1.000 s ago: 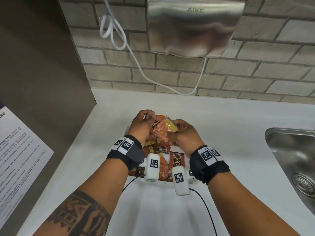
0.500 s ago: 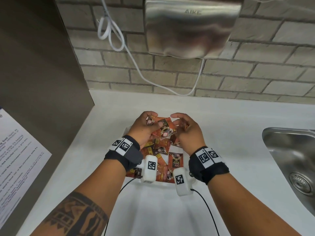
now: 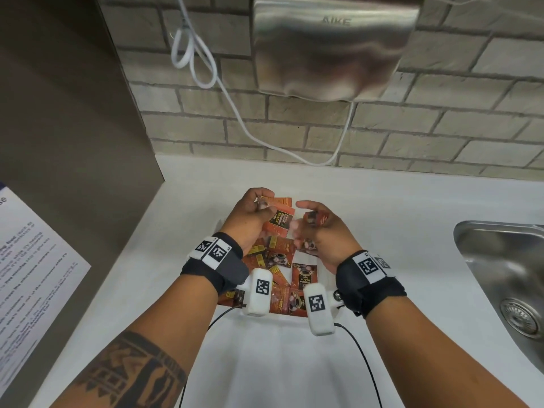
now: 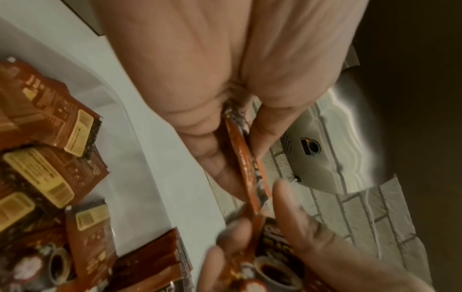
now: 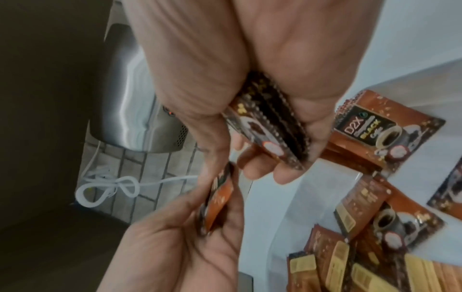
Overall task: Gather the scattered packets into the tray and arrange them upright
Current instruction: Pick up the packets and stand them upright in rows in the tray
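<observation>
A wall of pale grey-beige brick [image 3: 382, 136] rose behind a smooth white countertop [image 3: 368, 207]. High on that wall hung a brushed stainless-steel hand dryer marked AIKE [image 3: 332, 45], and a white power cord [image 3: 191, 51] was looped in a loose coil to its left before trailing across the bricks to the dryer's underside. A flat dark brown panel [image 3: 64, 142] closed off the left side, with a white printed notice sheet [image 3: 32, 275] fixed low on it. A stainless-steel sink basin with a round drain [image 3: 512, 284] sat sunk into the counter at right.
</observation>
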